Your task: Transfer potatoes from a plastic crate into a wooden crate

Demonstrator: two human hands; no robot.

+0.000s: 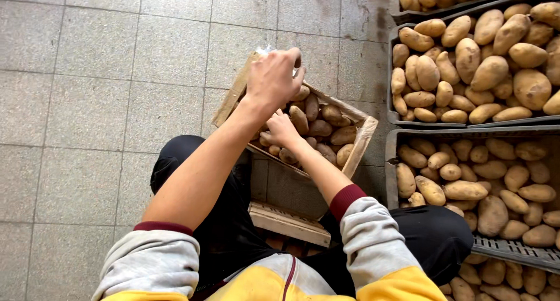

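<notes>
The person wears a grey sweatshirt with yellow panels at chest and shoulders, dark red cuffs pushed up the forearms, and black trousers.

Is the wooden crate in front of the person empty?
No, the wooden crate holds many potatoes, and the right hand rests among them.

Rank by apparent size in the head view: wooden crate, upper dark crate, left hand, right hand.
1. upper dark crate, though cut off at the frame edge
2. wooden crate
3. left hand, nearer the camera
4. right hand
</notes>
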